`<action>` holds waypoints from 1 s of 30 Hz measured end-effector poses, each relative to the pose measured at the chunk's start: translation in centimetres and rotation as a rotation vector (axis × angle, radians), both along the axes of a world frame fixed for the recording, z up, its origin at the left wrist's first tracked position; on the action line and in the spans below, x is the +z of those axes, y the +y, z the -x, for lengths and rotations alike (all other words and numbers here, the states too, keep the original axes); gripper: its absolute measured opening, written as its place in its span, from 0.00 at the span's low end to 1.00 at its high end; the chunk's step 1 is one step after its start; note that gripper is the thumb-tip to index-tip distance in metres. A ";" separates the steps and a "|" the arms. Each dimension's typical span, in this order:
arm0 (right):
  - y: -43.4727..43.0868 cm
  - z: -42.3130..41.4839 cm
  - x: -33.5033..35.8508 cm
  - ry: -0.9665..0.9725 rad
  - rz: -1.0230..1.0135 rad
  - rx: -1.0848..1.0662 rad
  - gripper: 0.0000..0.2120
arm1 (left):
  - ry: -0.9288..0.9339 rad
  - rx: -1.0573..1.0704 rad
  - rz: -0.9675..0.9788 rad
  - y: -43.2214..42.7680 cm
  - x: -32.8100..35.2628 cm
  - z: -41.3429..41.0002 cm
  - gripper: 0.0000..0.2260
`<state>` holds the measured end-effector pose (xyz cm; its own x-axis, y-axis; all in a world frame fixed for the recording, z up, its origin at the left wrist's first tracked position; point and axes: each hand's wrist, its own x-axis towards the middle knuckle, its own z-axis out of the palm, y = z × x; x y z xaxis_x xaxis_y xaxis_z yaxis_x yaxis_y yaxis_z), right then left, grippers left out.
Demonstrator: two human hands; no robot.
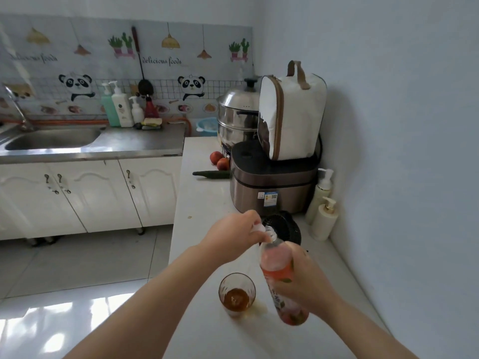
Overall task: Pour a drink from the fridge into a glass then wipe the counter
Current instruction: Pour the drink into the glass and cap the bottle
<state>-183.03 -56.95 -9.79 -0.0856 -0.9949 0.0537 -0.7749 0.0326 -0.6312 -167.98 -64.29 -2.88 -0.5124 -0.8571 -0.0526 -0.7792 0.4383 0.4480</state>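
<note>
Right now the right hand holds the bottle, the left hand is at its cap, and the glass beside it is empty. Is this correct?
Not quite. In the head view the glass is not empty: brown drink sits in its bottom. The rest holds: the right hand grips the bottle, and the left hand is at its cap.

We see soft, even daylight. Bright window glare pools on the glossy pale floor tiles (46, 314) at lower left. The white zipped bag (291, 112) shadows the pale blue wall (401, 125). Edges bow, and detail is slightly soft.
</note>
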 end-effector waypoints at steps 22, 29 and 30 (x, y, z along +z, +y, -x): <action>-0.9 2.5 2.5 -0.196 0.084 -0.042 0.32 | 0.452 -0.098 0.022 -0.1 3.7 3.6 0.12; -1.0 2.0 3.4 -0.197 0.119 -0.042 0.30 | 0.558 -0.121 -0.093 0.3 4.4 3.2 0.13; -1.1 1.8 3.5 -0.191 0.120 -0.038 0.30 | 0.591 -0.098 -0.118 0.3 4.5 3.2 0.12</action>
